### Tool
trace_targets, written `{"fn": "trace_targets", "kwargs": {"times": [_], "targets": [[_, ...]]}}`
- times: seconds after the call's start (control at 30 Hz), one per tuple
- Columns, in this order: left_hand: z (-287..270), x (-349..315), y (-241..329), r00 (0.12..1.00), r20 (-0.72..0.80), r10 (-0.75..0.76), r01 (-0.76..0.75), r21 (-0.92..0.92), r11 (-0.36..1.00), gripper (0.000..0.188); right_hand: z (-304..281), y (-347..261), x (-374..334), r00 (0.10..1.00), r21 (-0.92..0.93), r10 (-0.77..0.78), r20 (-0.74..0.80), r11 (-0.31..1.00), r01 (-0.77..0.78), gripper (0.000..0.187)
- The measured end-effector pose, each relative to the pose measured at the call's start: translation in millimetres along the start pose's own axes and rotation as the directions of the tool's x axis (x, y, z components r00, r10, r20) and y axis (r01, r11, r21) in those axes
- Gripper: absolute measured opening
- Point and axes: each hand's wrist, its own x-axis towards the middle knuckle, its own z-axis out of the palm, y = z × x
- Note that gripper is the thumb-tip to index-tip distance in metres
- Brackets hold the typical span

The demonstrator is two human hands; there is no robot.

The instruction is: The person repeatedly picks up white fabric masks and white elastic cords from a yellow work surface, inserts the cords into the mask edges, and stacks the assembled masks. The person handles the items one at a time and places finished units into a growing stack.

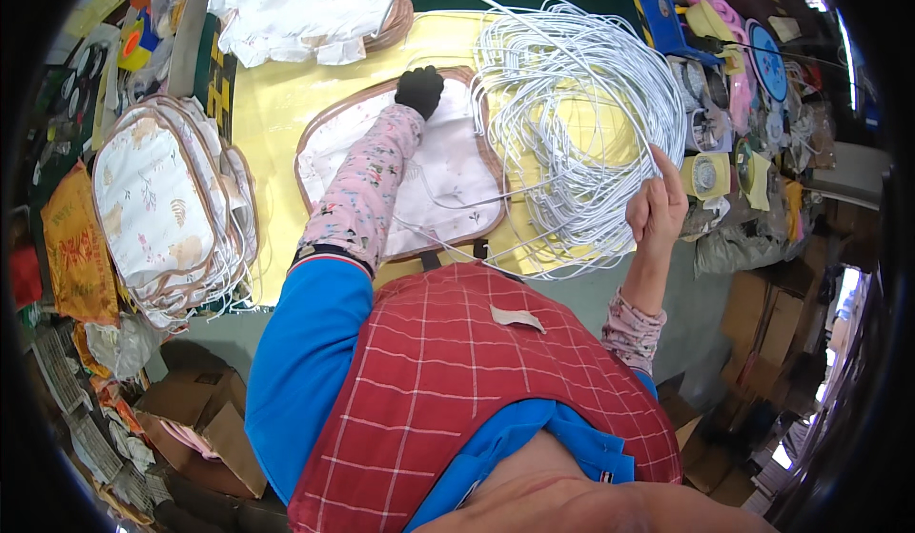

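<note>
Nearest, a red apron with white checks sits close to the near edge of the counter, whose top is covered by a yellow sheet. A strand curves just beyond the apron, so leaning in could snag it.

The bare right hand is raised at the right rim of a large, loose coil of thin white cord; its forefinger points up and the other fingers bend inward. I cannot tell whether it pinches a strand. The loops cross freely, so a hasty pull could tighten them into a knot or drag the whole coil.

Left of the coil lies a flat white fabric piece with faint print and brown binding, apparently layered along its right edge. Loose strands cross it; a tug on them could crease the cloth or shift its layers. To the left, a stack of similar bound pieces trails cord ends that could tangle together.

Farther off, the black-gloved left hand rests on the fabric's far part, fingers curled in; what they grip, if anything, is hidden. If that hold is light, the fabric could slide. Beyond it, a long cord arcs between the coil and a white fabric pile, which a pull might disturb.
</note>
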Motion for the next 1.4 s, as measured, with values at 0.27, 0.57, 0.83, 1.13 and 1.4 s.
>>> {"fn": "trace_targets", "kwargs": {"times": [0.27,0.57,0.83,1.13,1.4], "targets": [[-127.2,-29.0,-34.5,0.966,-0.041,-0.254,0.066,-0.915,0.399,0.039,-36.6,-30.8,-35.4,0.998,0.148,0.015,-0.063,0.989,-0.006,0.041],[-267.6,-109.0,-22.2,0.599,-0.779,-0.182,-0.061,-0.272,0.96,0.026,-56.6,-27.4,-38.9,0.974,0.375,-0.13,0.187,0.925,0.052,0.034],[-302.5,-142.5,-25.9,0.624,-0.708,-0.33,-0.08,-0.478,0.875,0.021,-71.3,-36.9,-36.6,0.865,0.413,-0.166,0.474,0.909,-0.052,0.034],[-417.8,-123.3,159.8,0.523,-0.753,0.401,-0.574,0.037,0.818,0.018,45.4,-102.1,-23.3,0.61,-0.236,-0.46,0.645,0.639,0.732,0.035],[-394.8,-139.6,106.5,0.682,-0.732,0.006,-0.057,-0.045,0.997,0.026,54.5,-91.0,-30.0,0.751,-0.178,-0.171,0.638,0.916,0.36,0.034]]}}
